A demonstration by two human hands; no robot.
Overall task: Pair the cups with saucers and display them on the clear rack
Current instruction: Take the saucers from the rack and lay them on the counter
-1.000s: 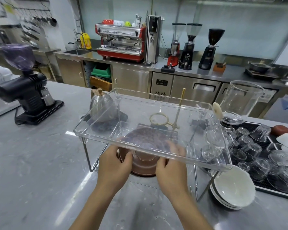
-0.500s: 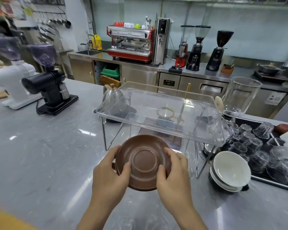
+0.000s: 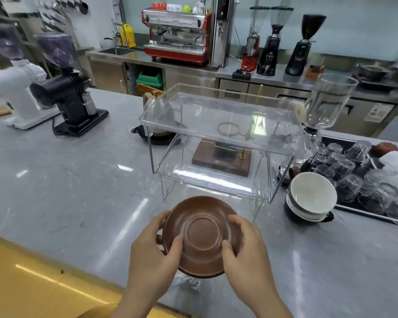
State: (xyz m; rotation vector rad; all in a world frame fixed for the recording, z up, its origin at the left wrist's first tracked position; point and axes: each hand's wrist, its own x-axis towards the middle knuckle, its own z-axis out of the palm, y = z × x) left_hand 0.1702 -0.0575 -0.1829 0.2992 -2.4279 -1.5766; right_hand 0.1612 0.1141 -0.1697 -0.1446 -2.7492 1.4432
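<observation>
Both thumbs press on the brown saucer [image 3: 202,236], the other fingers curled round its rim: the left hand [image 3: 152,251] grips it at nine o'clock, the right hand [image 3: 246,249] at three o'clock. The saucer is tilted toward the camera, its ringed face showing, and a bit of brown that may be a cup handle peeks out behind its left edge; I cannot tell for sure.

A second ago the saucer sat under the top shelf of the clear rack [image 3: 218,118], seen through the plastic. It has since been drawn out toward the person and now hangs over the grey counter [image 3: 67,171], at six o'clock from the rack and clear of it. Both shelves look bare, so I judge the display has not started; pulling the saucer out likely means it will be turned or paired before going back.

At three o'clock from the rack, stacked white bowls or cups [image 3: 311,198] stand just beside its right legs, with a black tray of upturned glasses [image 3: 354,171] beyond.
</observation>
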